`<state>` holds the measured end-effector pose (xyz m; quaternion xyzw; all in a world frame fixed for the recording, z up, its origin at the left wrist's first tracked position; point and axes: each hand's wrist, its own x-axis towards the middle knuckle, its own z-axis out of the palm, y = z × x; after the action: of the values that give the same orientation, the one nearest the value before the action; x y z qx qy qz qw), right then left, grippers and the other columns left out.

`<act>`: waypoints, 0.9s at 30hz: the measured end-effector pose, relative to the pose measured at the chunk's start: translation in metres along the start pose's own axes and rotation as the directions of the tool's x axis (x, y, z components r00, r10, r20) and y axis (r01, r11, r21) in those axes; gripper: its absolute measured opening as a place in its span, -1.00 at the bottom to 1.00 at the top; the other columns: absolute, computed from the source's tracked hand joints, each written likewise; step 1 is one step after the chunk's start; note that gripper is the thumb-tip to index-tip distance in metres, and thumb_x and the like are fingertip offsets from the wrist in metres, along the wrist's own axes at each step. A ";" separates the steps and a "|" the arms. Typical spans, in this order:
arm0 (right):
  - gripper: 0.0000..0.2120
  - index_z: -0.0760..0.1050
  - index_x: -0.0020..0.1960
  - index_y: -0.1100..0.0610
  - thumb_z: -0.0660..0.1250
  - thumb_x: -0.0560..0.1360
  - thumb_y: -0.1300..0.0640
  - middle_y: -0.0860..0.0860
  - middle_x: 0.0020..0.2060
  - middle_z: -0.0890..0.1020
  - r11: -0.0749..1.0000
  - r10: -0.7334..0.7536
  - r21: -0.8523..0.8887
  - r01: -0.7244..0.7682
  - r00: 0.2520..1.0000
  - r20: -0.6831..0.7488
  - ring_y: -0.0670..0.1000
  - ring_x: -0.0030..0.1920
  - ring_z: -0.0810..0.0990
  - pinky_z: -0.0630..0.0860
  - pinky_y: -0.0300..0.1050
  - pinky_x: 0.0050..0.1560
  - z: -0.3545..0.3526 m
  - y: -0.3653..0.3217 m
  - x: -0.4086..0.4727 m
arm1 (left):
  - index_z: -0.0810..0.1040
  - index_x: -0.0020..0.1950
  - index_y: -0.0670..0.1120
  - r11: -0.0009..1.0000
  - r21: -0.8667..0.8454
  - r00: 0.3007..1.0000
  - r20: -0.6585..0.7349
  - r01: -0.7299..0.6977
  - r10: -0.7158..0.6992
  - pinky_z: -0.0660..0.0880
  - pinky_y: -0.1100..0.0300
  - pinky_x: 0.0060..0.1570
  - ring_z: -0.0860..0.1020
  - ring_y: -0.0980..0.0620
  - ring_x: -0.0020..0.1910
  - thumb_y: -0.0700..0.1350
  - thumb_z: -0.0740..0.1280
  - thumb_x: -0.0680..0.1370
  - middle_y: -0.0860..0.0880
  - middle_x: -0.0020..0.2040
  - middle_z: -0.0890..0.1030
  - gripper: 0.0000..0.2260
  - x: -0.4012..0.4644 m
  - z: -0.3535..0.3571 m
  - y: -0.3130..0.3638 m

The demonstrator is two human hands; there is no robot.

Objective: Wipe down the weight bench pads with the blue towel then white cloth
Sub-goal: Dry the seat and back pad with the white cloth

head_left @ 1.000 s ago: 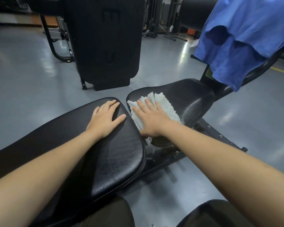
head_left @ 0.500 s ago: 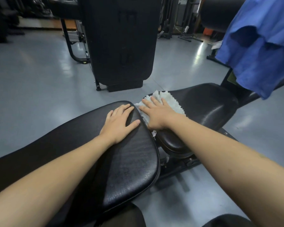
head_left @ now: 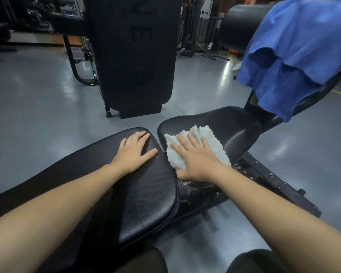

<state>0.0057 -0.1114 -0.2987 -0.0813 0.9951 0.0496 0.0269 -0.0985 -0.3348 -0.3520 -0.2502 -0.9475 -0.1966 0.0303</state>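
On the near end of the seat pad (head_left: 230,123), at about 1 o'clock from the wearer: white cloth (head_left: 209,142), spread flat, pinned under the right hand (head_left: 197,160).

- Right hand: fingers straight and splayed, palm pressing the cloth to the pad; no pinch or curl.
- Left hand (head_left: 134,152): flat on the tip of the long back pad (head_left: 146,194), at 11 o'clock, fingers straight, holding nothing; likely a brace.
- Key relation: the unwiped stretch of seat pad lies beyond the right fingertips toward 1–2 o'clock, along the pad's long axis. The right hand is nearer; a wipe would likely run outward that way.
- Blue towel (head_left: 295,56): draped over the bench's upright frame at 2 o'clock, well apart from both hands, apparently set aside.
- Writing: dark raised letters on the black machine shroud (head_left: 134,56) at 12 o'clock, not readable. No brand legible on bench or cloths.
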 end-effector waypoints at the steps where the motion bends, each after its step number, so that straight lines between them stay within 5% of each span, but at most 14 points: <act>1: -0.13 -0.13 0.63 -0.12 0.20 0.45 -0.27 -0.04 0.63 -0.21 1.000 -0.008 0.003 0.008 1.000 -0.024 0.08 0.60 -0.31 -0.26 0.24 0.55 0.002 0.001 -0.009 | 0.12 0.63 0.05 1.000 0.005 0.999 0.032 0.006 -0.006 -0.06 -0.08 0.58 0.03 0.00 0.61 0.33 0.08 0.61 0.03 0.63 0.09 -0.34 0.000 -0.003 0.001; 5: -0.18 -0.07 0.64 -0.09 0.04 0.45 -0.31 -0.04 0.64 -0.14 1.000 -0.018 0.004 0.019 0.993 -0.117 0.05 0.61 -0.25 -0.23 0.17 0.58 0.012 0.003 -0.028 | 0.39 0.50 0.16 1.000 -0.030 0.996 0.086 0.003 -0.001 0.04 -0.10 0.55 0.15 -0.06 0.56 0.33 0.16 0.50 0.02 0.57 0.24 -0.41 0.007 -0.019 0.018; 9: -0.15 0.04 0.63 -0.09 -0.12 0.36 -0.33 -0.05 0.64 -0.03 1.000 -0.010 0.018 0.013 0.982 -0.190 0.04 0.62 -0.16 -0.17 0.15 0.59 0.018 0.002 -0.031 | 0.61 0.29 0.07 0.983 -0.179 0.998 0.043 -0.030 0.039 0.24 0.08 0.42 0.41 0.01 0.38 0.28 0.28 0.42 0.04 0.36 0.50 -0.48 0.006 -0.026 0.057; 12: -0.17 0.09 0.62 -0.09 -0.09 0.38 -0.32 -0.06 0.64 0.03 1.000 -0.003 0.027 0.010 0.972 -0.233 0.04 0.63 -0.10 -0.14 0.15 0.59 0.021 0.002 -0.033 | 0.69 0.09 0.13 0.923 -0.384 1.000 0.013 -0.020 0.027 0.46 0.07 0.16 0.56 0.11 0.06 0.18 0.39 0.45 0.13 0.06 0.59 -0.72 0.005 -0.026 0.070; 15: -0.18 0.13 0.61 -0.08 -0.08 0.39 -0.33 -0.06 0.63 0.07 0.999 0.000 0.041 0.011 0.967 -0.254 0.04 0.63 -0.08 -0.14 0.14 0.59 0.023 0.002 -0.033 | 0.70 -0.08 0.04 0.852 -0.523 0.999 0.017 -0.023 0.038 0.44 0.21 -0.19 0.54 0.26 -0.33 0.06 0.44 0.50 0.21 -0.31 0.61 -0.88 0.005 -0.023 0.077; 21: -0.22 0.06 0.61 -0.13 -0.05 0.46 -0.40 -0.07 0.64 0.00 0.998 -0.001 0.063 0.017 0.969 -0.246 0.04 0.63 -0.12 -0.19 0.16 0.58 0.023 0.002 -0.035 | 0.61 -0.08 -0.14 0.771 -0.629 0.993 0.011 0.098 -0.117 0.59 -0.06 0.10 0.68 -0.04 -0.12 -0.07 0.42 0.54 -0.06 -0.14 0.72 -0.86 0.006 -0.032 0.079; 27: -0.27 0.06 0.59 -0.26 -0.12 0.47 -0.48 -0.18 0.63 0.01 0.957 -0.069 0.260 0.126 0.974 -0.217 -0.04 0.62 -0.07 -0.20 0.16 0.58 0.014 -0.025 -0.028 | 0.45 -0.06 -0.19 0.669 -0.720 0.974 0.042 0.184 -0.222 0.68 -0.14 -0.11 0.62 -0.03 -0.33 -0.23 0.30 0.56 -0.14 -0.30 0.62 -0.95 -0.025 -0.057 0.062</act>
<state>0.0379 -0.1300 -0.3134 -0.1306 0.9846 -0.0975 -0.0629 -0.0488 -0.3187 -0.2812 -0.1303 -0.8155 -0.5596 -0.0689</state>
